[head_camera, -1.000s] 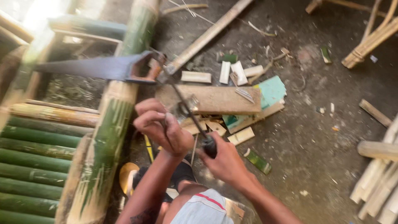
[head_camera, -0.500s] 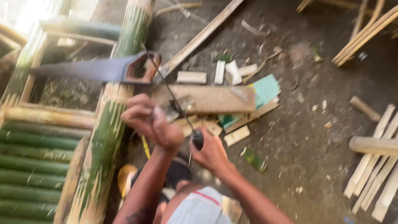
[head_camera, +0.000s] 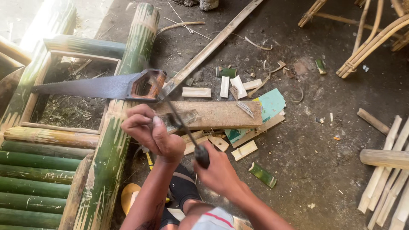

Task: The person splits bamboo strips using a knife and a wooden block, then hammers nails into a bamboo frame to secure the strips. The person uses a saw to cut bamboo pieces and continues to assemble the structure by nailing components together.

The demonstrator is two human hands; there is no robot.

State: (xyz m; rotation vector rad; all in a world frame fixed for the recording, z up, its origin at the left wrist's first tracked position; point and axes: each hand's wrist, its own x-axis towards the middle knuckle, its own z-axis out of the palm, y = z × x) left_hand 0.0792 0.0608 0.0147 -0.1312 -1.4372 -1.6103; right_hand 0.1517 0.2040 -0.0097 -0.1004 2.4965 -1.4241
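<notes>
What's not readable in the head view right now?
- Small piece under the left hand: hidden by its fingers.
- Striking end of the dark-handled tool in the right hand: motion-blurred over the wooden board.
- Saw teeth: too small.
- Bamboo frame: cut off by the left and bottom edges.
- Yellow object near the feet: hidden by the left arm.

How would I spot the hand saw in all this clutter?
Start at the long green bamboo pole running up the left side. The hand saw lies across it, just above the person's left hand. It is the only dark, flat metal blade there, pointing left, with an orange-brown loop handle, unlike the pale wood offcuts scattered nearby.
</notes>
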